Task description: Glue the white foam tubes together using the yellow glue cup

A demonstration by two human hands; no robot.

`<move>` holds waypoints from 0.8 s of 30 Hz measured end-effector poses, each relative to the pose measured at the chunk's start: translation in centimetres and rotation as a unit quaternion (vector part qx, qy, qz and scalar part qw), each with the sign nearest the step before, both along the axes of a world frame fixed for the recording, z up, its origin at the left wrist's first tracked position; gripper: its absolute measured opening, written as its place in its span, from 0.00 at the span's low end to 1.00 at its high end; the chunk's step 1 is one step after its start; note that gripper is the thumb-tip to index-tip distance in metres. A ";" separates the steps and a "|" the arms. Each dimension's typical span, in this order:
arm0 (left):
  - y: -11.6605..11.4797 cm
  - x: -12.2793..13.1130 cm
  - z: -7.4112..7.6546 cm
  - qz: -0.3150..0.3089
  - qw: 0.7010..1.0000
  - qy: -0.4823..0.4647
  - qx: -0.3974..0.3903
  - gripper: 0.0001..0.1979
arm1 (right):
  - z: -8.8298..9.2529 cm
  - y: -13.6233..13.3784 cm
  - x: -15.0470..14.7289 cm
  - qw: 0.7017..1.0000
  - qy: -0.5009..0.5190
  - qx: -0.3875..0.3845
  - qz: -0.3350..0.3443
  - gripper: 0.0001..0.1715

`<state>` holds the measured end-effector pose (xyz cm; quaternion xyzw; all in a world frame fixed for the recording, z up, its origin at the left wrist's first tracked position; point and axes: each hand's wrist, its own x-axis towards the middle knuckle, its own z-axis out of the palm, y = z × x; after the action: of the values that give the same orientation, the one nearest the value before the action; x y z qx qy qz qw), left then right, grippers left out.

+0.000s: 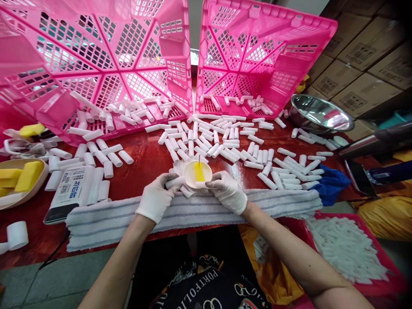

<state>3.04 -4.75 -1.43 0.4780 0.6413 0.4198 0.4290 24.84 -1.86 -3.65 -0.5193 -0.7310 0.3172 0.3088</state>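
Two hands near table edge, tubes crowding

Black shirt at the bottom edge reads "PORTFOLIO" in white; print on the cardboard boxes and the white pack at the table's left is illegible.

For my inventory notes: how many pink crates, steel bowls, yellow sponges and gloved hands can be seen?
Pink crates: 2, one and another
Steel bowls: 1
Yellow sponges: 4
Gloved hands: 2, left hand and right hand
Total: 9
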 end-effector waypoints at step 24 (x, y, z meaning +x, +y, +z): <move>-4.9 10.0 1.9 -0.129 0.945 0.300 0.036 0.27 | 3.1 -5.9 1.5 0.960 -0.147 0.217 -0.102 0.26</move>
<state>13.02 -9.65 0.47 0.6754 0.6578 0.2211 0.2496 26.34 -7.75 -0.52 -0.5527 -0.7629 0.0381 0.3333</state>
